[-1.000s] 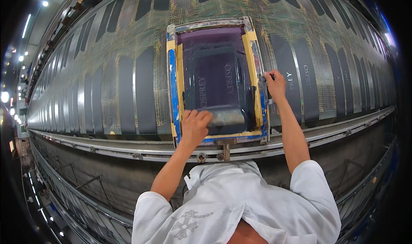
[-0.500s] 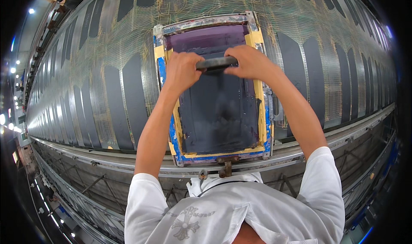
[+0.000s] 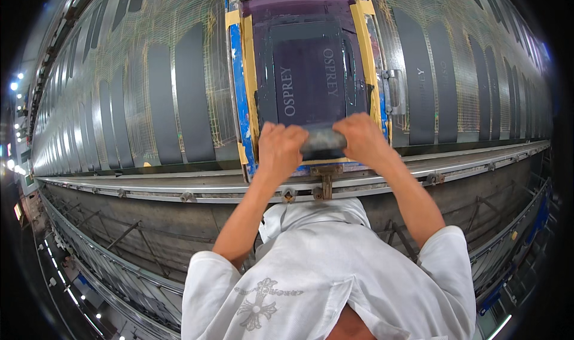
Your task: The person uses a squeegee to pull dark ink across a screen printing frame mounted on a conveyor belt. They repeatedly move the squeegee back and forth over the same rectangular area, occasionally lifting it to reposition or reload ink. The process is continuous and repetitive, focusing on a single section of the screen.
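While I follow from my end, the left hand (image 3: 280,150) and the right hand (image 3: 366,139) are clamped on the squeegee (image 3: 324,140), one at each end, and here it is, low inside the near edge of the screen frame (image 3: 237,77), over the purple mesh (image 3: 299,9). I judge it stiff, fairly light, perhaps slippery near that glossy dark film (image 3: 351,65); I'd hold high at both ends, pressing evenly, since the stretched mesh could be delicate.
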`<move>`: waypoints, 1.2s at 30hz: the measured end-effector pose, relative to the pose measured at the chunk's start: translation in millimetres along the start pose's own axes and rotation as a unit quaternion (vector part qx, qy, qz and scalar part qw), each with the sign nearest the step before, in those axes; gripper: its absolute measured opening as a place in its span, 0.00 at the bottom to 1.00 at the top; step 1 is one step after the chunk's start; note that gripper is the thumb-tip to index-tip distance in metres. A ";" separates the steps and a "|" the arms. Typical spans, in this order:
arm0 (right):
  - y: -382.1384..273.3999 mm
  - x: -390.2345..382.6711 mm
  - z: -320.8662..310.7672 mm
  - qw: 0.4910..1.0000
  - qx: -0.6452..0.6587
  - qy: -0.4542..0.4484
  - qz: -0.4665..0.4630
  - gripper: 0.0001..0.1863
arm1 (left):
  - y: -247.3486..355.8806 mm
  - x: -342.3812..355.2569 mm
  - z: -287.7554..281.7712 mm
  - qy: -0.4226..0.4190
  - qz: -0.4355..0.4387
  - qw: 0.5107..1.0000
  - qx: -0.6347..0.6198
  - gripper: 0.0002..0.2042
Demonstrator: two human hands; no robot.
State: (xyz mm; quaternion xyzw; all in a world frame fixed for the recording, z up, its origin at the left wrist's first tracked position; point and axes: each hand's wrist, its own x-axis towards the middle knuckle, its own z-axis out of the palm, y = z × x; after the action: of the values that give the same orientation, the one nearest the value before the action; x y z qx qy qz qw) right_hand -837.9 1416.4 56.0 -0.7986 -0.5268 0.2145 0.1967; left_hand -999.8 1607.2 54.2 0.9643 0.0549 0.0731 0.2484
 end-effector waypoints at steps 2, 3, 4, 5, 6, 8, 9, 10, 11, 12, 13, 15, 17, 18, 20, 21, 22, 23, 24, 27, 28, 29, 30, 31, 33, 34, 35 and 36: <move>-10.0 -19.7 10.4 1.000 0.010 0.016 -0.007 0.21 | 12.9 -18.6 -1.7 0.002 0.000 1.000 0.018 0.21; -11.4 -22.7 9.8 1.000 0.014 0.026 -0.009 0.21 | 15.2 -19.1 -3.2 0.004 0.003 1.000 0.026 0.21; -9.9 -18.1 4.6 1.000 0.005 0.006 -0.006 0.20 | 10.7 -13.2 -7.1 -0.019 -0.003 1.000 0.011 0.19; -7.0 -10.0 -1.3 1.000 -0.002 -0.003 -0.009 0.20 | 5.3 -4.9 -11.0 -0.019 -0.001 1.000 0.012 0.19; -0.5 3.5 -10.6 1.000 -0.013 -0.010 -0.012 0.19 | -1.9 10.6 -14.1 -0.016 0.006 1.000 0.013 0.19; 17.2 45.0 -36.0 0.999 -0.035 0.003 -0.027 0.16 | -23.1 53.5 -19.3 0.016 0.023 0.999 0.035 0.16; 30.1 69.6 -44.9 0.998 -0.040 0.037 -0.038 0.13 | -39.1 78.9 -18.9 0.033 0.024 0.998 0.042 0.14; 44.7 93.6 -52.9 0.996 -0.045 0.071 -0.043 0.10 | -55.0 106.7 -18.0 0.049 0.028 0.997 0.046 0.13; 58.9 119.5 -61.3 0.998 -0.037 0.052 -0.026 0.09 | -68.6 131.7 -20.3 0.040 0.026 0.998 0.045 0.11; 71.8 145.6 -72.6 0.999 -0.031 0.035 -0.011 0.08 | -82.3 157.8 -24.0 0.034 0.025 0.998 0.045 0.10; 82.8 163.3 -81.3 0.999 -0.028 0.022 0.014 0.09 | -91.1 179.1 -25.1 0.022 0.025 0.999 0.043 0.09; 94.8 191.6 -96.6 0.998 -0.018 -0.003 0.062 0.10 | -102.6 212.6 -27.3 -0.001 0.005 0.999 0.046 0.07; 98.2 208.8 -109.4 0.998 -0.023 -0.019 0.063 0.11 | -112.0 232.5 -31.7 0.003 0.001 0.998 0.055 0.05; 101.6 212.2 -107.5 0.997 -0.024 -0.026 0.067 0.12 | -113.7 233.4 -28.6 0.013 0.006 0.998 0.055 0.05; 106.3 213.5 -103.5 0.998 -0.024 -0.015 0.058 0.11 | -116.4 235.4 -22.7 0.016 0.016 0.998 0.057 0.04; 106.8 211.9 -104.0 0.999 -0.023 0.004 0.042 0.10 | -115.5 237.0 -25.3 0.010 0.019 0.998 0.062 0.04; 106.0 208.9 -101.2 0.999 -0.022 0.023 0.025 0.09 | -115.1 234.3 -25.1 0.005 0.021 0.998 0.067 0.04; 102.7 205.0 -95.1 0.999 -0.006 0.011 0.050 0.09 | -114.3 227.0 -22.3 0.005 0.018 0.998 0.063 0.04; 99.8 201.1 -95.5 0.997 0.004 0.004 0.075 0.08 | -111.1 225.6 -21.7 0.010 0.020 0.998 0.059 0.04; 84.3 171.6 -82.2 0.997 0.017 0.005 0.077 0.08 | -96.8 197.2 -23.8 -0.006 0.004 1.000 0.025 0.08; 78.0 156.1 -72.0 0.998 0.010 0.007 0.058 0.08 | -88.2 178.3 -22.3 -0.019 -0.005 1.000 0.008 0.10; 69.9 138.1 -60.6 0.999 0.002 0.010 0.039 0.09 | -80.8 154.7 -15.7 0.002 0.010 1.000 -0.001 0.11; 58.9 114.1 -47.4 1.000 -0.010 0.009 0.028 0.11 | -72.1 128.3 -6.8 0.021 0.028 0.999 -0.011 0.12; 45.5 87.9 -33.2 1.000 -0.022 0.008 0.015 0.13 | -56.2 96.4 -4.0 0.013 0.030 0.999 0.019 0.13; 18.7 31.2 -7.9 0.999 -0.003 -0.025 0.020 0.20 | -25.4 33.0 0.6 0.001 0.031 0.999 0.044 0.17; 5.0 10.5 -0.6 1.000 0.002 -0.020 0.021 0.22 | -14.4 6.7 2.5 0.012 0.029 0.999 0.018 0.18; -6.7 -7.4 4.8 1.000 0.005 -0.016 0.022 0.24 | -7.0 -4.8 2.6 0.028 0.029 0.999 0.027 0.19; -16.3 -18.1 4.6 1.000 0.011 -0.014 0.023 0.26 | 0.6 -14.6 2.1 0.041 0.028 0.998 0.036 0.19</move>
State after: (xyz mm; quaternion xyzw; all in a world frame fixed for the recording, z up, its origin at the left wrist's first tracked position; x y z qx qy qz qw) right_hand -859.2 1406.0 63.5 -0.8051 -0.5088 0.2357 0.1934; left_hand -1013.7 1603.6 51.0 0.9700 0.0406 0.1178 0.2087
